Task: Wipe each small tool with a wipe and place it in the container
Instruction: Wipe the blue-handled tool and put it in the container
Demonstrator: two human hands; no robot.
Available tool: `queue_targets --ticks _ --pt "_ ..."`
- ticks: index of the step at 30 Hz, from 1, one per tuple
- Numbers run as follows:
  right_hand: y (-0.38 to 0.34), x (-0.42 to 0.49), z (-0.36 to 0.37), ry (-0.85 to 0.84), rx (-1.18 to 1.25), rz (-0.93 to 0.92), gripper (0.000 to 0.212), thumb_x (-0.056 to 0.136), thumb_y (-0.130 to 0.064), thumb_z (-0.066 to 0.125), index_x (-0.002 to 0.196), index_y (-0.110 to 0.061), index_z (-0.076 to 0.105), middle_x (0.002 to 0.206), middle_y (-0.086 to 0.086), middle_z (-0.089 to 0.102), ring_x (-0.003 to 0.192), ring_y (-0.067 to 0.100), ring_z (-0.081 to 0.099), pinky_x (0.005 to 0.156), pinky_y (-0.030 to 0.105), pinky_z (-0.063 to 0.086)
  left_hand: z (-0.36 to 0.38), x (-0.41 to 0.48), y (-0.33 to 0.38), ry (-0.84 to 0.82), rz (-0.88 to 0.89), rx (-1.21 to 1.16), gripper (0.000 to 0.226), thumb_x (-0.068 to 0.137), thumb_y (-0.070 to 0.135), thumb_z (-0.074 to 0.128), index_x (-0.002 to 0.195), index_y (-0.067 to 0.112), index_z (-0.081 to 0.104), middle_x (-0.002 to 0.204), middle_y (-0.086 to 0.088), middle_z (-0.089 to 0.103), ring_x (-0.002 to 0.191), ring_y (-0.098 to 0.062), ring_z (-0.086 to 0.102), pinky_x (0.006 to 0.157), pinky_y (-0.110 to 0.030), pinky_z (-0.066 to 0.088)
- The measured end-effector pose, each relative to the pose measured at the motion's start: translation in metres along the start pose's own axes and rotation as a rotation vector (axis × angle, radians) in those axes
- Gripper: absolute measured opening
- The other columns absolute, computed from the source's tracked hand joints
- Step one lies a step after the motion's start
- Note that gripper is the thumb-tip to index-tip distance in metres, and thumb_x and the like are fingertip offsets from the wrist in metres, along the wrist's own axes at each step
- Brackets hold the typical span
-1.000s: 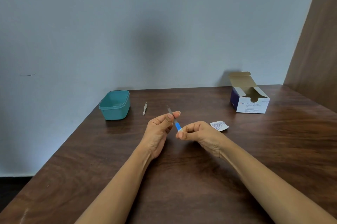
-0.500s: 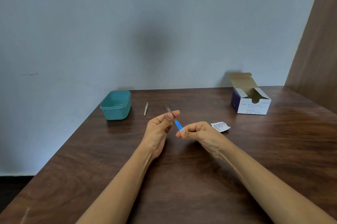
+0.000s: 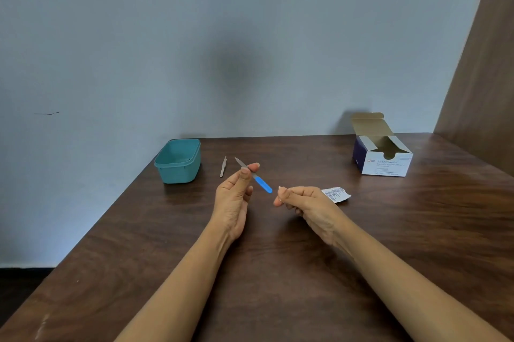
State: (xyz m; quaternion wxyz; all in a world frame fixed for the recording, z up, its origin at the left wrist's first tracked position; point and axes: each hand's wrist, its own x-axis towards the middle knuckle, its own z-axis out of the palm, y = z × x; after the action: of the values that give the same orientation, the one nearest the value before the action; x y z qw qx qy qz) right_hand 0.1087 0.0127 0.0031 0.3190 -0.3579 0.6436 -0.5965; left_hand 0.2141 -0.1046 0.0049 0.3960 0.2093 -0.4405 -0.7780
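The left hand [image 3: 233, 197] pinches the blue-handled file [image 3: 262, 183] between thumb and forefinger, its metal tip pointing to 10 o'clock and its blue end to 4 o'clock. Just clear of that end, the right hand [image 3: 303, 202] curls its fingers round a small white wipe [image 3: 280, 190]. On the table [image 3: 306, 152], the teal container [image 3: 178, 172] stands at 10 o'clock from the left hand, with the tweezers [image 3: 223, 167] lying between them.

Mid-shaft of file [image 3: 262, 184] is hidden under the pinching thumb and forefinger of left hand [image 3: 235, 197]. Wipe [image 3: 280, 191] is mostly buried in the curled fingers of right hand [image 3: 303, 202], only a white scrap at the tips. Packet [image 3: 336, 194] behind those fingers is part covered, print unreadable. Box [image 3: 386, 166] small print is blurred. Both forearms are cut by the bottom edge.
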Motion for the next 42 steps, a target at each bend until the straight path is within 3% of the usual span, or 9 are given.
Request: queue_targets --ticks 10,13,16,19,22,24,26,36,42 --pt "0.009 0.004 -0.001 0.103 0.077 0.001 0.031 0.088 -0.036 0.063 0.071 -0.014 0.076 0.058 -0.012 0.06 0.065 0.006 0.044 0.069 0.023 0.037 -0.001 0.001 0.022 0.065 0.125 0.129 0.011 0.089 0.022 0.062 0.09 0.021 0.073 0.096 0.014 0.073 0.103 -0.005 0.057 0.097 -0.03 0.039" --pt "0.011 0.003 0.002 0.106 0.021 -0.029 0.031 0.089 -0.036 0.062 0.072 -0.014 0.076 0.062 -0.014 0.065 0.066 0.001 0.051 0.073 0.022 0.038 -0.003 0.009 0.049 0.07 0.297 0.287 0.014 0.092 0.021 0.059 0.097 0.016 0.072 0.087 0.018 0.072 0.083 0.009 0.061 0.089 -0.017 0.045" --pt "0.014 0.002 0.006 0.105 -0.054 -0.05 0.03 0.089 -0.035 0.063 0.07 -0.015 0.076 0.076 -0.009 0.073 0.072 -0.01 0.059 0.077 0.021 0.04 -0.01 0.025 0.089 0.151 0.486 0.43 0.017 0.094 0.016 0.059 0.101 0.009 0.072 0.092 0.012 0.071 0.081 0.017 0.061 0.076 -0.002 0.044" --pt "0.017 0.004 0.008 0.121 -0.078 -0.052 0.031 0.088 -0.035 0.064 0.069 -0.014 0.076 0.08 -0.007 0.074 0.078 -0.008 0.061 0.078 0.02 0.041 -0.028 0.048 0.13 0.277 0.644 0.678 0.015 0.092 0.02 0.062 0.097 0.014 0.075 0.096 0.006 0.073 0.087 0.012 0.062 0.079 0.001 0.042" --pt "0.015 0.012 0.017 0.175 -0.059 -0.069 0.031 0.088 -0.033 0.065 0.065 -0.016 0.075 0.076 -0.007 0.073 0.085 -0.001 0.062 0.074 0.017 0.04 -0.05 0.08 0.157 0.428 0.723 1.071 0.022 0.091 0.034 0.062 0.096 0.018 0.076 0.103 0.002 0.073 0.106 -0.013 0.062 0.095 -0.026 0.044" --pt "0.01 0.023 0.026 0.167 -0.072 -0.08 0.031 0.088 -0.033 0.065 0.063 -0.017 0.075 0.076 -0.005 0.073 0.088 0.005 0.063 0.076 0.016 0.04 -0.059 0.098 0.163 0.511 0.651 1.346 0.029 0.092 0.04 0.06 0.099 0.016 0.076 0.108 -0.004 0.071 0.117 -0.027 0.051 0.094 -0.041 0.038" --pt "0.004 0.035 0.037 0.142 -0.087 -0.097 0.032 0.088 -0.035 0.065 0.063 -0.019 0.075 0.077 -0.005 0.074 0.093 0.007 0.064 0.081 0.021 0.042 -0.064 0.111 0.16 0.532 0.54 1.532 0.032 0.092 0.04 0.059 0.102 0.013 0.074 0.108 -0.012 0.068 0.12 -0.032 0.043 0.092 -0.042 0.035" --pt "-0.005 0.073 0.088 0.119 -0.062 -0.123 0.031 0.089 -0.037 0.063 0.065 -0.021 0.076 0.076 -0.007 0.074 0.091 0.003 0.064 0.084 0.025 0.043 -0.092 0.152 0.126 0.521 0.286 1.89 0.033 0.089 0.04 0.061 0.096 0.009 0.069 0.105 -0.011 0.062 0.116 -0.029 0.039 0.086 -0.036 0.033" --pt "0.009 0.081 0.097 0.117 -0.067 -0.1 0.032 0.088 -0.039 0.063 0.064 -0.023 0.076 0.074 -0.006 0.073 0.09 0.005 0.064 0.081 0.025 0.042 -0.098 0.171 0.112 0.485 0.103 2.142 0.023 0.089 0.028 0.058 0.106 0.014 0.063 0.126 -0.012 0.056 0.13 -0.03 0.033 0.103 -0.039 0.032"
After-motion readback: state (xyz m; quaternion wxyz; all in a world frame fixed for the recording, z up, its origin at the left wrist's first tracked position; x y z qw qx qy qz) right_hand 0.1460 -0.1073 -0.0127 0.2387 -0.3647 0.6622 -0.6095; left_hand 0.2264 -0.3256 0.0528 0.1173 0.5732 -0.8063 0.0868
